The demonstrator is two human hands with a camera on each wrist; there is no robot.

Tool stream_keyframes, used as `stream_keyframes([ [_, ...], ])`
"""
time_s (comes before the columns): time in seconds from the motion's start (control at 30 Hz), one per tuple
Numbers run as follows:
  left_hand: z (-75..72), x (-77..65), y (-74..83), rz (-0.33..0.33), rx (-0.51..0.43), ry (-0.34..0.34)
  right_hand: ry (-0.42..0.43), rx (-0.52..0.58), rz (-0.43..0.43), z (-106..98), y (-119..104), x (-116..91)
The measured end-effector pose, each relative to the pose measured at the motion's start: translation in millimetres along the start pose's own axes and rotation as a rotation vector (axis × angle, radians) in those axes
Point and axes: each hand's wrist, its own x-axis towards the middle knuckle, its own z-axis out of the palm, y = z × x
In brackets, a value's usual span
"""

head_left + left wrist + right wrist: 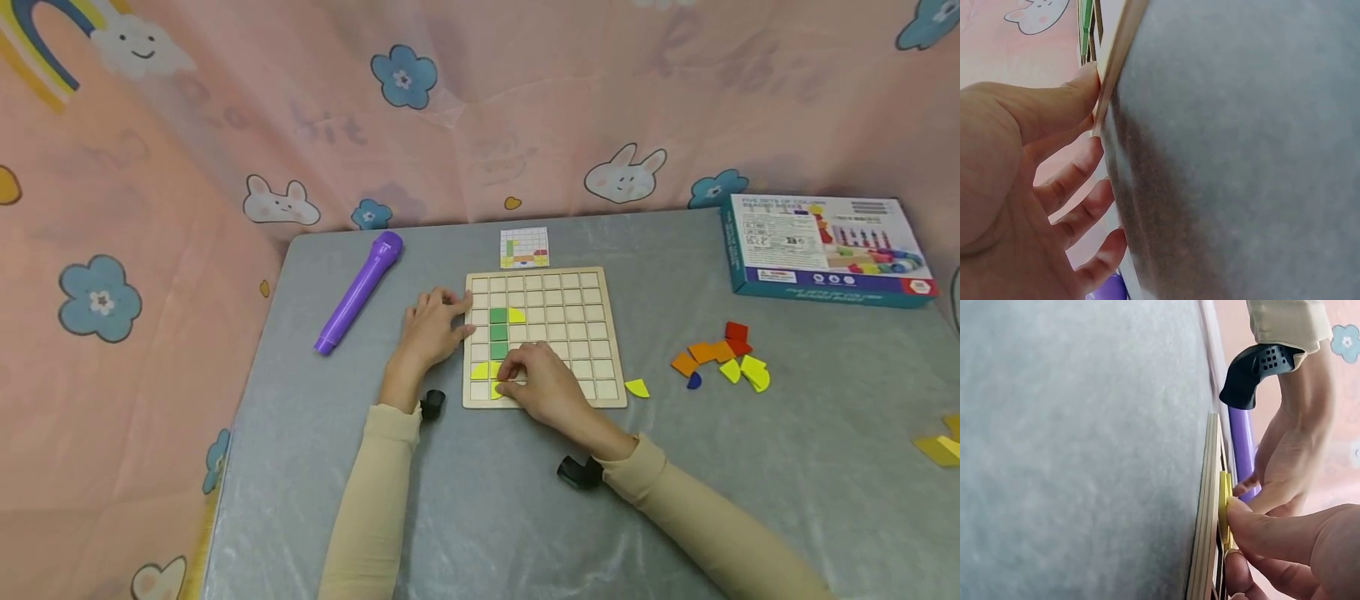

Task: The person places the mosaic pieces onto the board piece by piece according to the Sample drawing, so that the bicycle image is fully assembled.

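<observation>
A wooden grid board (603, 337) lies flat in the middle of the table. My left hand (429, 329) rests at its left side, thumb and forefinger tips touching the edge (1110, 81), other fingers loosely spread. At the lower left of the grid, my right hand (543, 379) pinches a yellow quarter-circle tile (496, 390) between thumb and finger, low over a bottom-row cell. Three green square tiles (498, 332) stand in a column above it. A yellow tile (516, 316) sits beside the top green one, another yellow tile (480, 372) in the leftmost column. My right fingers partly cover neighbouring cells.
A pattern card (523, 247) lies behind the board. One loose yellow tile (637, 388) is right of it; several orange, red, yellow and blue tiles (703, 352) lie farther right. A purple tube (360, 292) is at left, a box (828, 250) at back right.
</observation>
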Motion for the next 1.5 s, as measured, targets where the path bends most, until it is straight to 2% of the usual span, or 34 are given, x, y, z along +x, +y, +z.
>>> stream_keyframes([
  [0.23, 1.0, 0.3, 0.1, 0.002, 0.002, -0.003, 0.009, -0.008, -0.007, -3, 3, -2],
  [0.4, 2.3, 0.2, -0.4, 0.005, -0.007, -0.007, 0.015, 0.005, 0.019, -15, 11, -9],
  [0.67, 1.8, -0.1, -0.6, -0.005, 0.008, -0.001, 0.073, 0.019, 0.01, -48, 46, -32],
  [0.83, 2.3, -0.4, 0.9, -0.003, 0.015, -0.003, 0.104, 0.01, 0.053, -69, 66, -53],
  [0.97, 2.0, -1.0, 2.3, -0.004, 0.01, -0.008, 0.164, -0.032, 0.074, -83, 81, -69],
  [1.13, 2.0, -0.7, 1.5, -0.008, 0.01, -0.003, 0.23, -0.065, 0.054, -98, 98, -82],
  [1.3, 1.4, 0.4, 0.8, -0.004, 0.013, -0.003, 0.229, -0.112, 0.033, -105, 107, -90],
  [1.5, 1.8, 1.8, 1.0, -0.005, 0.013, -0.009, 0.218, -0.133, 0.05, -105, 103, -91],
])
